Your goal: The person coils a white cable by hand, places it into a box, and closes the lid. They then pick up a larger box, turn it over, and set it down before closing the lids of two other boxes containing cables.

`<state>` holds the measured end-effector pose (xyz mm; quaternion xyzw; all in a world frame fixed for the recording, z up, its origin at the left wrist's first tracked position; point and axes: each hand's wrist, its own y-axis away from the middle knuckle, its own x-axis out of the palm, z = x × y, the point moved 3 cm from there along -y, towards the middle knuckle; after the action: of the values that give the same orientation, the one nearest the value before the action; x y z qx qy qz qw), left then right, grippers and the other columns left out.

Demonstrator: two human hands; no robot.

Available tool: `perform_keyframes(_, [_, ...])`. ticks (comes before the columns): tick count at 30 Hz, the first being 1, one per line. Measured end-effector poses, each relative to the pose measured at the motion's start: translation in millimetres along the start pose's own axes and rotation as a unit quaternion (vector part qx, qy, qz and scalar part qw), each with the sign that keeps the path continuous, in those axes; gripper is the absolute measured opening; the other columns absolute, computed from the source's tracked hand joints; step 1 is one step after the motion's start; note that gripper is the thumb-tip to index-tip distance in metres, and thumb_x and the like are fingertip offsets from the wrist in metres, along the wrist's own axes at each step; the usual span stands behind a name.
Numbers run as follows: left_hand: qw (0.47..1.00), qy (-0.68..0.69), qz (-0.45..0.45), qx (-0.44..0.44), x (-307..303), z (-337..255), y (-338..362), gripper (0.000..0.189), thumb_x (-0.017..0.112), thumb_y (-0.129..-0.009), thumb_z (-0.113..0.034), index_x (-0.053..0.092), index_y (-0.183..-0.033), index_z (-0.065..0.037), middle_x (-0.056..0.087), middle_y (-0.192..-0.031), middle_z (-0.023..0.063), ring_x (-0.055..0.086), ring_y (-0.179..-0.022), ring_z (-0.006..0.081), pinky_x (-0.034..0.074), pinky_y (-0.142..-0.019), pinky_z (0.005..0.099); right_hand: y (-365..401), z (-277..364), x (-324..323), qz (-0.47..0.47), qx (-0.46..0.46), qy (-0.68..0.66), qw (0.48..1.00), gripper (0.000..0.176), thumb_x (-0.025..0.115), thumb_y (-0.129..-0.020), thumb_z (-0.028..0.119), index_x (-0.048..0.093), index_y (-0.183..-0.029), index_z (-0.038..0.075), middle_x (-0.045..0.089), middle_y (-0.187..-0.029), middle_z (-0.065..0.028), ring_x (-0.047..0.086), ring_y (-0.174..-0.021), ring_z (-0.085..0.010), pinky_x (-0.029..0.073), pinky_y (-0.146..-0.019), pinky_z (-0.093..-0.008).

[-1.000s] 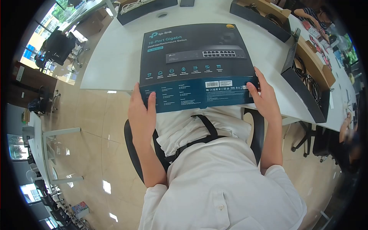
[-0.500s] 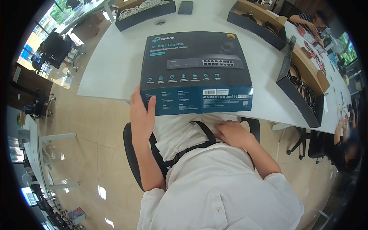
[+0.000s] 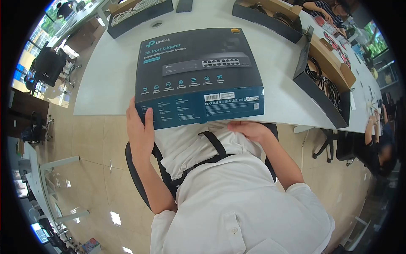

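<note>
A dark tp-link network switch box (image 3: 196, 72) lies flat on the white table (image 3: 114, 72), its near blue edge hanging over the table's front edge above my lap. My left hand (image 3: 139, 129) grips the box's near left corner, thumb on the blue side panel. Below the box's near right part, my right hand (image 3: 249, 128) rests against my white shirt, fingers loosely curled, holding nothing and just under the box's lower edge.
Open cardboard boxes of cables stand at the right (image 3: 325, 82), the back right (image 3: 266, 15) and the back left (image 3: 137, 10). A phone (image 3: 184, 5) lies at the back. Other people sit at the far right (image 3: 378, 142). I sit on a black chair (image 3: 135, 173).
My right hand let go of the box's right corner, dropped to my lap, then rose to just under the box's near edge. The left hand kept its grip.
</note>
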<state>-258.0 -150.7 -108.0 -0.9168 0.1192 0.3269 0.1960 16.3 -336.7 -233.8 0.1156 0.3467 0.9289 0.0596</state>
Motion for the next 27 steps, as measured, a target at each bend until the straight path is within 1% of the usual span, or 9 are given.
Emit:
perform_keyframes(3, [1.000, -0.006, 0.000, -0.001, -0.1, -2.6, 0.4, 0.051, 0.049, -0.101, -0.026, 0.035, -0.144, -0.002, 0.050, -0.131, 0.0202, 0.054, -0.116, 0.0334, 0.044, -0.097, 0.0390, -12.9, -6.5, -4.0, -0.002, -0.040, -0.200, 0.979, 0.040, 0.071, -0.090, 0.018, 0.059, -0.126, 0.006, 0.061, -0.123, -0.0064, 0.056, -0.114, -0.0152, 0.047, -0.099, -0.0312])
perform_keyframes(6, [1.000, -0.004, 0.002, -0.006, -0.3, -4.6, 0.8, 0.051, 0.049, -0.102, -0.026, 0.035, -0.145, -0.002, 0.050, -0.132, 0.0199, 0.053, -0.118, 0.0328, 0.043, -0.098, 0.0390, -27.9, -20.3, -13.5, 0.055, 0.027, -0.285, 0.956, 0.039, 0.072, -0.087, 0.008, 0.059, -0.125, 0.006, 0.062, -0.122, -0.0068, 0.059, -0.110, -0.0176, 0.051, -0.097, -0.0333])
perform_keyframes(12, [1.000, -0.003, 0.005, -0.017, -0.5, -2.6, 0.2, 0.051, 0.050, -0.101, -0.026, 0.035, -0.145, -0.002, 0.049, -0.134, 0.0205, 0.051, -0.121, 0.0327, 0.042, -0.101, 0.0387, -25.9, -10.6, -11.3, 0.026, -0.021, -0.238, 0.971, 0.040, 0.075, -0.084, 0.004, 0.062, -0.121, 0.006, 0.066, -0.115, -0.0090, 0.063, -0.104, -0.0181, 0.054, -0.091, -0.0334])
perform_keyframes(15, [1.000, 0.021, 0.011, -0.018, -1.3, 0.8, -0.5, 0.053, 0.052, -0.100, -0.026, 0.036, -0.145, -0.002, 0.049, -0.135, 0.0207, 0.050, -0.122, 0.0324, 0.041, -0.102, 0.0386, -30.4, -10.5, -13.8, 0.038, -0.110, -0.120, 0.986, 0.034, 0.074, -0.085, 0.009, 0.062, -0.117, 0.003, 0.067, -0.107, -0.0076, 0.064, -0.098, -0.0174, 0.054, -0.083, -0.0325])
perform_keyframes(16, [0.999, 0.032, 0.013, -0.020, -0.7, 5.1, -1.6, 0.054, 0.054, -0.100, -0.025, 0.036, -0.145, -0.002, 0.049, -0.135, 0.0204, 0.050, -0.123, 0.0320, 0.041, -0.102, 0.0386, -28.9, -9.1, -15.3, -0.015, -0.140, 0.003, 0.990, 0.033, 0.072, -0.086, 0.011, 0.062, -0.116, 0.002, 0.067, -0.104, -0.0081, 0.064, -0.095, -0.0185, 0.054, -0.081, -0.0326])
perform_keyframes(18, [0.997, 0.064, 0.019, -0.030, -1.5, 12.3, -2.9, 0.057, 0.057, -0.097, -0.025, 0.036, -0.145, -0.002, 0.050, -0.135, 0.0196, 0.051, -0.123, 0.0305, 0.040, -0.103, 0.0383, -19.9, -3.4, -13.2, -0.118, -0.195, 0.246, 0.942, 0.034, 0.070, -0.088, 0.016, 0.060, -0.115, -0.001, 0.068, -0.098, -0.0091, 0.065, -0.090, -0.0209, 0.052, -0.078, -0.0329])
perform_keyframes(21, [0.989, 0.131, 0.053, -0.049, -4.3, 18.8, -5.8, 0.063, 0.064, -0.094, -0.024, 0.036, -0.145, -0.001, 0.050, -0.136, 0.0176, 0.051, -0.123, 0.0273, 0.039, -0.104, 0.0371, 5.5, 3.6, -2.2, -0.143, -0.133, 0.365, 0.910, 0.038, 0.066, -0.089, 0.023, 0.058, -0.117, -0.002, 0.067, -0.097, -0.0129, 0.064, -0.085, -0.0249, 0.050, -0.079, -0.0334])
perform_keyframes(25, [0.963, 0.232, 0.134, -0.031, -10.3, 32.7, -9.7, 0.074, 0.070, -0.089, -0.025, 0.033, -0.148, -0.001, 0.049, -0.139, 0.0146, 0.050, -0.125, 0.0230, 0.038, -0.106, 0.0354, 63.6, 23.3, 12.3, -0.080, -0.360, 0.503, 0.782, 0.034, 0.066, -0.089, 0.025, 0.059, -0.114, 0.003, 0.066, -0.091, -0.0151, 0.064, -0.076, -0.0258, 0.051, -0.071, -0.0360])
perform_keyframes(27, [0.945, 0.287, 0.157, -0.014, -9.1, 40.0, -9.4, 0.079, 0.072, -0.087, -0.025, 0.031, -0.150, -0.001, 0.049, -0.140, 0.0133, 0.049, -0.126, 0.0215, 0.037, -0.107, 0.0351, 97.2, 55.6, 13.8, -0.036, -0.258, 0.436, 0.861, 0.037, 0.068, -0.087, 0.023, 0.058, -0.115, 0.001, 0.066, -0.096, -0.0156, 0.064, -0.081, -0.0274, 0.051, -0.074, -0.0369])
